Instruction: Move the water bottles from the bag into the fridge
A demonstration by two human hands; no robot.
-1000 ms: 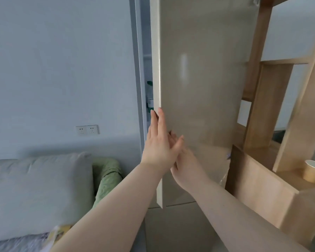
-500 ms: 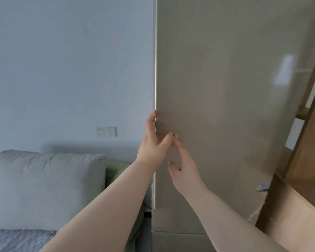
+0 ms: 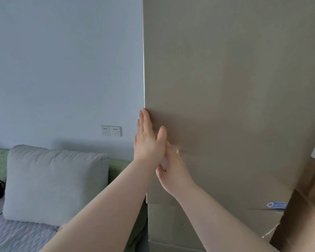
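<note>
Pressing flat against the fridge door, the left hand is spread near its left edge, the right hand open just below it, touching. Beyond: a grey pillow, wall sockets. No bottles in view.

Single head-worn view, looking forward at close range onto a fridge door (wall and pillow at left).
</note>
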